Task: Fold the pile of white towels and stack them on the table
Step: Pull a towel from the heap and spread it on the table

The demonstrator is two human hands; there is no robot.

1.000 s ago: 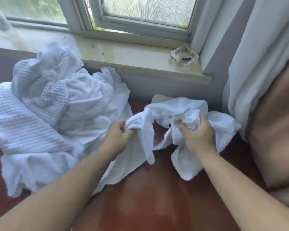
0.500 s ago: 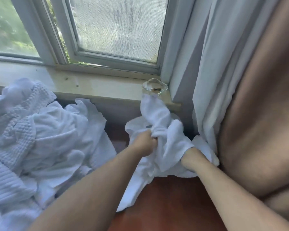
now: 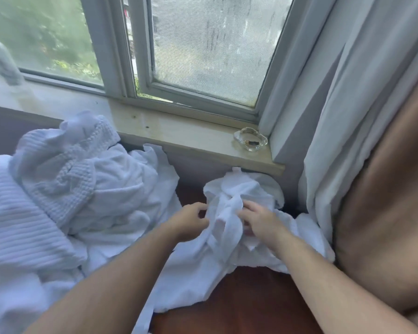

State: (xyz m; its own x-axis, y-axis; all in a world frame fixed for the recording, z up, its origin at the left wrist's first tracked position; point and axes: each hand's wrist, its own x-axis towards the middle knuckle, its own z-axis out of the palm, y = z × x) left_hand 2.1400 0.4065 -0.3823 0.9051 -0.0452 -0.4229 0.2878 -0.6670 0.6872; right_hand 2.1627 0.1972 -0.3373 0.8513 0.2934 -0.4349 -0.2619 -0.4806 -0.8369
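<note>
Barely begun: no folded stack visible; unfolded pile (image 3: 65, 194) left of crumpled towel (image 3: 229, 227), pinched by left hand (image 3: 191, 221) and right hand (image 3: 258, 221).

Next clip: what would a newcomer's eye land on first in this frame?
Probably the two hands at centre, left hand and right hand, pinching a crumpled white towel over the red-brown table. Next, the big pile of unfolded towels at left, and a glass ashtray on the windowsill.
</note>
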